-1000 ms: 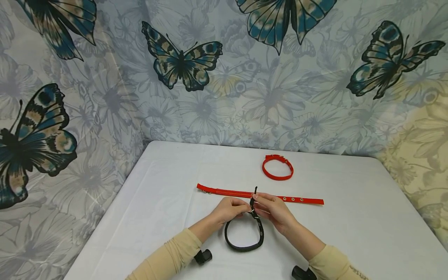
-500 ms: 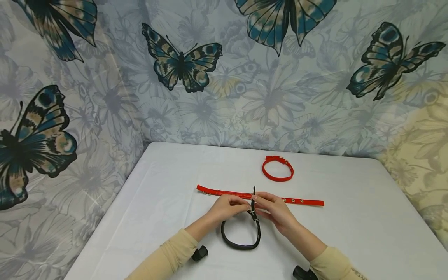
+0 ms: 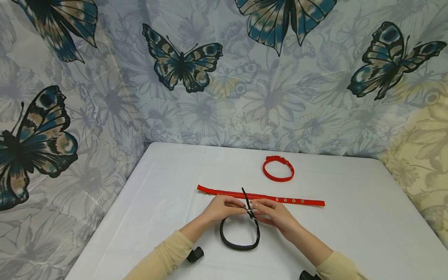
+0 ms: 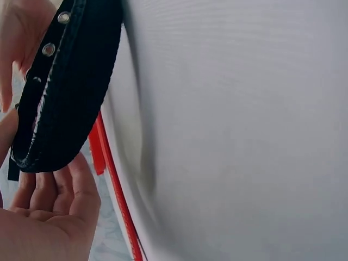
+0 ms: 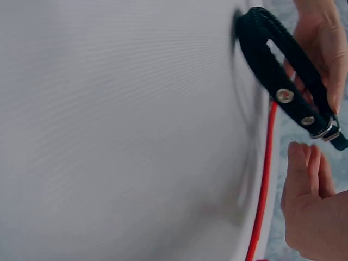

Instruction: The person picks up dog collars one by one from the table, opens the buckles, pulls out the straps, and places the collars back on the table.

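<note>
A black collar [image 3: 239, 247] with metal eyelets and a buckle [image 5: 329, 130] forms a loop, held up by its buckle end between my hands. My left hand [image 3: 218, 210] pinches it beside the buckle, thumb on one side and fingers behind. The strap's free end [image 3: 245, 196] sticks out past the buckle, leaning left. My right hand [image 3: 280, 219] is close to the buckle from the right; in the right wrist view its fingers [image 5: 296, 168] are fairly straight and just apart from the collar. The right thumb is hidden there.
An unfastened red collar [image 3: 308, 202] with eyelets lies straight across the white table [image 3: 367, 225], just beyond my hands. Farther back lies a red collar [image 3: 279, 179] buckled into a ring. Behind the table hangs a butterfly-patterned cloth [image 3: 224, 116].
My right fingers have let go of the strap's free end, which has tipped from upright to the left. The black loop has shifted slightly left. Both red collars stay put.
</note>
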Tool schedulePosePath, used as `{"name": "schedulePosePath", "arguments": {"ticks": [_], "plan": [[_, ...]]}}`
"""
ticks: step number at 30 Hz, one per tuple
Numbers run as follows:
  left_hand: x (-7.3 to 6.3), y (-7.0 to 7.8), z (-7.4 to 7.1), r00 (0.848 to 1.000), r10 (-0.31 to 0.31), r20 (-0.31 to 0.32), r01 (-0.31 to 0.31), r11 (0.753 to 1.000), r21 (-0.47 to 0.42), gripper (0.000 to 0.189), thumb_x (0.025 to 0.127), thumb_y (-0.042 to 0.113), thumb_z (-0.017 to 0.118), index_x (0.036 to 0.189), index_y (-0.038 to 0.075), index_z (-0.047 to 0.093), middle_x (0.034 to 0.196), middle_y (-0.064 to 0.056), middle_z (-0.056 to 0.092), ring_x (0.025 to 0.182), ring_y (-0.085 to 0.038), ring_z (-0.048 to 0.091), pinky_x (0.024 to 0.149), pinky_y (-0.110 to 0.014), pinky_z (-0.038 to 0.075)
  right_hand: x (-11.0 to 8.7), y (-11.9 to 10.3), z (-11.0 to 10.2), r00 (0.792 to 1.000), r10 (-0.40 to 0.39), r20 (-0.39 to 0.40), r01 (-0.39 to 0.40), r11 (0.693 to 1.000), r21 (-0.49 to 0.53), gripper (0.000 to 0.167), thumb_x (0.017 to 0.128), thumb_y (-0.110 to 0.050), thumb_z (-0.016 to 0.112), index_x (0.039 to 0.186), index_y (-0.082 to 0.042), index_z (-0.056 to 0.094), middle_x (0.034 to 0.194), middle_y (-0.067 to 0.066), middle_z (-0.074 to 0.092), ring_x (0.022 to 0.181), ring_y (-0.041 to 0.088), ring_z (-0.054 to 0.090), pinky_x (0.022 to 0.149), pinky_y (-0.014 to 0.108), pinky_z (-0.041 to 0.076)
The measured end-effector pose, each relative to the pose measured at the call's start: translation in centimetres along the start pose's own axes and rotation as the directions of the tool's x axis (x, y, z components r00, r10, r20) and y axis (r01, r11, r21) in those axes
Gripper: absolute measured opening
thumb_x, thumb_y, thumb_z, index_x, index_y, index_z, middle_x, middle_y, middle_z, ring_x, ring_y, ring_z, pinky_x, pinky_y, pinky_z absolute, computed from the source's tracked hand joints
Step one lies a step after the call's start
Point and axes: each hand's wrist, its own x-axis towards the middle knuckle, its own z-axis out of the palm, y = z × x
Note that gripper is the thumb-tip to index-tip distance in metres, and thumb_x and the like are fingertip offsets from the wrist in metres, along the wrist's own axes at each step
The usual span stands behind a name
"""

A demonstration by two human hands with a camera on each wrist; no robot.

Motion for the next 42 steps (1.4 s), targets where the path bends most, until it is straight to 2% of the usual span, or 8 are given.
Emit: {"name": "schedulePosePath", "arguments": {"ticks": [5, 9, 12, 17, 23, 30, 37, 42], "plan": [[-0.1, -0.4, -0.4, 0.999, -0.028, -0.016, 0.027, 0.996, -0.086, 0.024, 0.08, 0.02, 0.081, 0.101, 0.008, 0.076, 0.09, -0.003, 0.074, 0.085, -0.013, 0.069, 0.076, -0.028, 0.054, -0.9, 1.4, -0.8, 0.989, -0.009, 0.145, 0.021, 0.997, -0.081, 0.045, 0.09, -0.03, 0.072, 0.12, 0.003, 0.065, 0.112, 0.009, 0.069, 0.099, 0.016, 0.065, 0.087, 0.034, 0.054], [-0.1, -0.6, -0.6, 0.999, -0.033, -0.028, 0.03, 0.995, -0.095, 0.026, 0.08, 0.019, 0.081, 0.102, 0.007, 0.076, 0.09, -0.004, 0.074, 0.082, -0.014, 0.068, 0.071, -0.029, 0.055, -1.2, 2.0, -0.6, 0.976, 0.019, 0.218, 0.0, 0.996, -0.088, 0.042, 0.09, -0.03, 0.072, 0.115, 0.004, 0.067, 0.105, 0.009, 0.071, 0.094, 0.016, 0.066, 0.084, 0.034, 0.055], [-0.1, -0.6, -0.5, 0.999, -0.04, -0.025, 0.037, 0.995, -0.093, 0.026, 0.08, 0.02, 0.081, 0.102, 0.008, 0.076, 0.09, -0.003, 0.074, 0.08, -0.014, 0.067, 0.069, -0.028, 0.054, -1.2, 2.2, -0.3, 0.976, 0.045, 0.212, -0.034, 0.998, -0.055, 0.043, 0.09, -0.032, 0.071, 0.113, 0.003, 0.067, 0.102, 0.008, 0.071, 0.092, 0.016, 0.066, 0.083, 0.033, 0.056], [-0.2, -0.6, -0.4, 0.999, -0.042, -0.016, 0.04, 0.993, -0.111, 0.025, 0.08, 0.019, 0.081, 0.102, 0.007, 0.076, 0.09, -0.003, 0.074, 0.079, -0.013, 0.066, 0.068, -0.027, 0.053, -1.1, 2.3, -0.1, 0.986, 0.07, 0.148, -0.074, 0.997, 0.021, 0.044, 0.089, -0.035, 0.072, 0.112, 0.002, 0.067, 0.099, 0.006, 0.07, 0.088, 0.016, 0.064, 0.081, 0.032, 0.056], [-0.5, -0.3, -0.7, 0.998, -0.066, -0.003, 0.066, 0.995, -0.078, 0.024, 0.081, 0.022, 0.08, 0.1, 0.008, 0.077, 0.089, -0.001, 0.074, 0.077, -0.014, 0.063, 0.067, -0.027, 0.05, -1.0, 2.0, -0.3, 0.991, 0.064, 0.12, -0.067, 0.998, 0.013, 0.045, 0.088, -0.036, 0.072, 0.114, 0.001, 0.065, 0.095, 0.004, 0.068, 0.084, 0.015, 0.061, 0.076, 0.029, 0.054], [-0.8, 0.0, -1.3, 0.993, -0.101, 0.055, 0.102, 0.994, -0.023, 0.021, 0.078, 0.02, 0.081, 0.093, 0.006, 0.078, 0.086, -0.002, 0.073, 0.076, -0.012, 0.067, 0.068, -0.03, 0.056, -1.2, 1.8, -0.5, 0.988, 0.03, 0.148, -0.032, 0.999, 0.006, 0.039, 0.09, -0.03, 0.071, 0.114, -0.001, 0.067, 0.093, 0.003, 0.067, 0.08, 0.014, 0.061, 0.072, 0.029, 0.053], [-1.0, -0.7, -1.4, 0.984, -0.164, 0.07, 0.169, 0.984, -0.064, 0.02, 0.078, 0.019, 0.083, 0.09, 0.005, 0.077, 0.086, -0.003, 0.073, 0.076, -0.015, 0.067, 0.068, -0.033, 0.058, -1.2, 2.1, -0.7, 0.984, 0.016, 0.177, -0.017, 1.0, 0.005, 0.036, 0.091, -0.026, 0.07, 0.116, 0.0, 0.067, 0.095, 0.003, 0.068, 0.08, 0.014, 0.061, 0.072, 0.029, 0.053], [-1.3, -1.2, -1.6, 0.981, -0.179, 0.074, 0.187, 0.977, -0.108, 0.02, 0.079, 0.018, 0.082, 0.09, 0.003, 0.075, 0.086, -0.006, 0.074, 0.079, -0.016, 0.069, 0.069, -0.032, 0.058, -1.3, 2.1, -0.8, 0.982, -0.001, 0.187, 0.002, 1.0, -0.004, 0.035, 0.092, -0.025, 0.069, 0.117, 0.0, 0.068, 0.094, 0.004, 0.068, 0.079, 0.015, 0.06, 0.072, 0.029, 0.052]]}}
